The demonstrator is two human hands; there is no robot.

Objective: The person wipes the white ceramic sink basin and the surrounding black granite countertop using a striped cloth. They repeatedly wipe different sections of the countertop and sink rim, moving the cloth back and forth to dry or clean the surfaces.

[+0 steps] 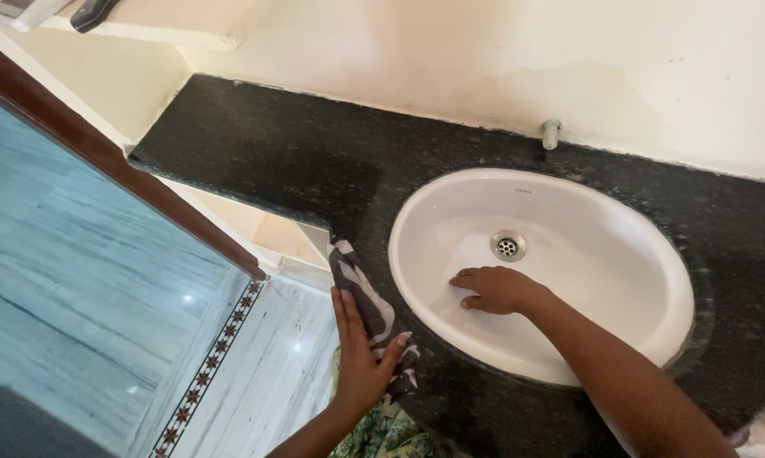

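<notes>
- While the left hand [358, 360] sits closest to the camera, it's got a black-and-white patterned cloth [372, 315] pinned under it at the front edge of the counter — thumb stuck out on one side, fingers laid along the other, so it's gripping the cloth loosely against the stone.
- That cloth runs up and away from the hand along the counter's edge, just left of the sink, with its far end hanging at the corner.
- Bit of green leafy-print fabric [382, 432] shows right below that hand, at the bottom of the view.
- Right hand [494, 289] is down inside the white oval sink [620, 254], palm flat on the basin, fingers spread a little, holding nothing.
- Round metal drain [508, 245] is just beyond those fingertips — near, not touching.
- Sink is set into a dark speckled stone counter [264, 153].
- Furthest back, a small metal tap stub [551, 132] comes out of the cream wall [484, 59] behind the sink.
- Off to the left, pale tiled floor [86, 263] with a patterned border strip.
</notes>
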